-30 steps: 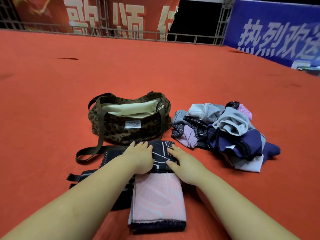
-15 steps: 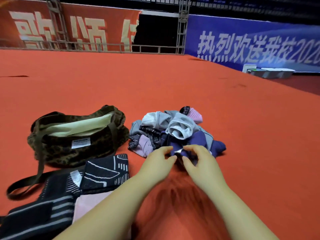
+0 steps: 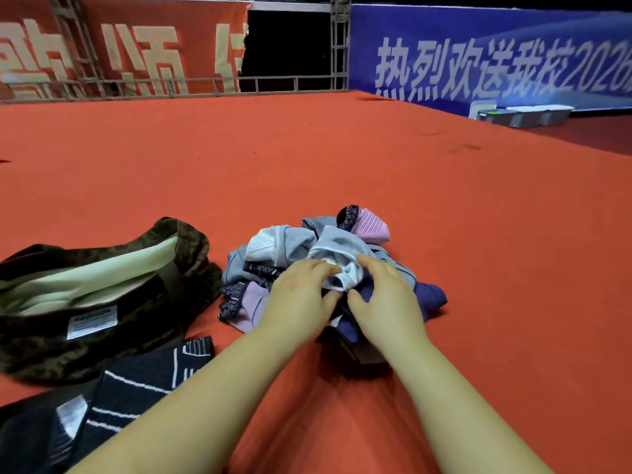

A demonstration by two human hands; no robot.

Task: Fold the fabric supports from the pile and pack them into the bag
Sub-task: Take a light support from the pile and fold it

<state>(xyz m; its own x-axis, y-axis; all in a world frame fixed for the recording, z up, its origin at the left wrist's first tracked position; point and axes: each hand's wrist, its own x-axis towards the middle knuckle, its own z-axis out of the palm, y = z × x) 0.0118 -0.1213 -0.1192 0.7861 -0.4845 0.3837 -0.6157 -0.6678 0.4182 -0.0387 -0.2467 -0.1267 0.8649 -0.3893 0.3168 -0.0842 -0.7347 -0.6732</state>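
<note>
Picking the next piece: both my hands are on the pile (image 3: 328, 265) just right of the open bag (image 3: 102, 299), left hand (image 3: 301, 299) & right hand (image 3: 383, 299) fingers curled onto the white-grey support (image 3: 338, 261) on top, grip looks like a pinch; next I need to lift it free w/o dragging the rest, then fold

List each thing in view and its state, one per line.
bag: open, pale lining showing.
pile: unfolded, heaped on the carpet.
grey-white piece: on top, gripped by both hands.
left hand: gripping.
right hand: gripping.
black striped fabric: folded flat beside the bag.
</note>
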